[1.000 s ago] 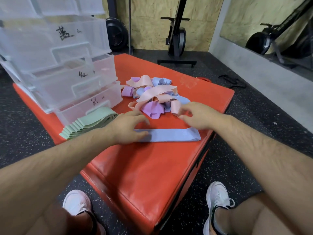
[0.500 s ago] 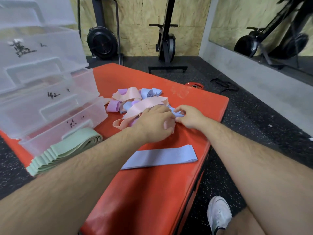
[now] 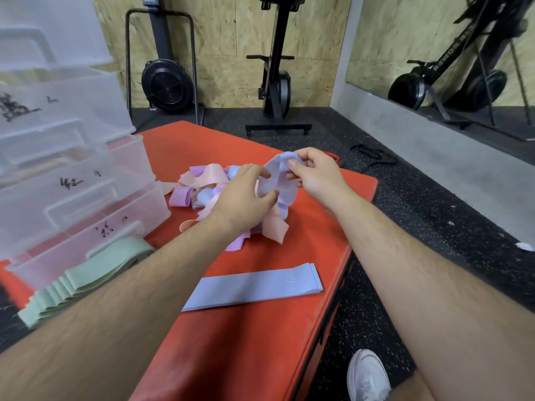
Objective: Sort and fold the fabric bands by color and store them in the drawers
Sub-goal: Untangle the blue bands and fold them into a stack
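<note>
A tangled heap of pink, purple and blue fabric bands (image 3: 202, 183) lies on the red mat (image 3: 254, 337). Above it my left hand (image 3: 246, 195) and my right hand (image 3: 314, 170) both grip one blue band (image 3: 282, 180), lifted off the heap and hanging in a loop. Nearer to me, a flat stack of blue bands (image 3: 254, 286) rests on the mat. A fanned pile of green bands (image 3: 84, 279) sits at the left, in front of the clear plastic drawers (image 3: 72, 180), which carry handwritten labels.
The mat's right edge (image 3: 347, 273) drops to a speckled black floor. Exercise machines (image 3: 275, 82) stand at the back wall, and a mirror runs along the right. My white shoe (image 3: 367, 374) is on the floor at the lower right.
Both hands left the flat blue stack, reached into the heap, and now hold a blue band lifted out of it. The view has tilted up.
</note>
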`<state>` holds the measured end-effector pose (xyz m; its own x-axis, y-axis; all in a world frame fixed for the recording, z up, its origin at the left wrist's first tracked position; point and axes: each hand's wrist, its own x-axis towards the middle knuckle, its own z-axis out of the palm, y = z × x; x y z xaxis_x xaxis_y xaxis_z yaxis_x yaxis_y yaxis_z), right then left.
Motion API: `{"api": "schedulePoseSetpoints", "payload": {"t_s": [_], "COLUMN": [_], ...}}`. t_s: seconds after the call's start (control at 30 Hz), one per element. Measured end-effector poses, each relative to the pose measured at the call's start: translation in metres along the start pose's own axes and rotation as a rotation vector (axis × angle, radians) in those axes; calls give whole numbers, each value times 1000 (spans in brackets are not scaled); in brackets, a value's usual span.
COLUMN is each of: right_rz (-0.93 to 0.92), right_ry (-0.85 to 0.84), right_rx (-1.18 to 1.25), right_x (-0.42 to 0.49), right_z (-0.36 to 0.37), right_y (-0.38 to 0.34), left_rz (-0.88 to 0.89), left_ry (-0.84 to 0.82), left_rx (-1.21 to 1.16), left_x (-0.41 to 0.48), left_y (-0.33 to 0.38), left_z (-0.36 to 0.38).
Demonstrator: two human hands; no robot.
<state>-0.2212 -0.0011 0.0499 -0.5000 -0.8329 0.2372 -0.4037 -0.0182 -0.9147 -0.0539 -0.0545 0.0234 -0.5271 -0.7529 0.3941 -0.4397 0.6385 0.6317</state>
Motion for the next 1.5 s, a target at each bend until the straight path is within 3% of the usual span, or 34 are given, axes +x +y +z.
{"api": "schedulePoseSetpoints", "payload": {"t_s": [0.13,0.33,0.5,0.7,0.87,0.97,1.1,1.2,1.3,1.4,1.5], "right_rz": [-113,-190,-222,-162,-40,-36,-85,-88,-24,24,-18], "right_ry": [59,58,49,67,-157,-216,-84,-27,-114,-237,-226], "right_rx": [20,98,208,115,107,73,63,124,80,-40,-50], "right_x": [-11,-26,-30,-31,-39,-42,-41,-39,-42,-47,-49], "right_z": [-5,-8,-8,-6,-14,-12,-11,-13,-17,-21,-19], "right_y": [-37,-87,-108,-98,-87,-79,-88,-89,-83,-74,-72], "left_rz": [58,64,46,12,-147,-154,-194,-201,-221,-241,-258], "left_ry": [74,53,68,198,209,193,67,-76,-29,37,1], "left_rx": [-97,-260,-516,-452,-752,-801,-844,-750,-712,-818,-845], "left_x": [-1,-5,-2,-5,-1,-2,-7,-12,-11,-6,-6], "left_y": [12,21,25,37,46,49,48,45,41,38,36], "left_z": [-19,-34,-43,-54,-68,-71,-69,-59,-54,-56,-57]}}
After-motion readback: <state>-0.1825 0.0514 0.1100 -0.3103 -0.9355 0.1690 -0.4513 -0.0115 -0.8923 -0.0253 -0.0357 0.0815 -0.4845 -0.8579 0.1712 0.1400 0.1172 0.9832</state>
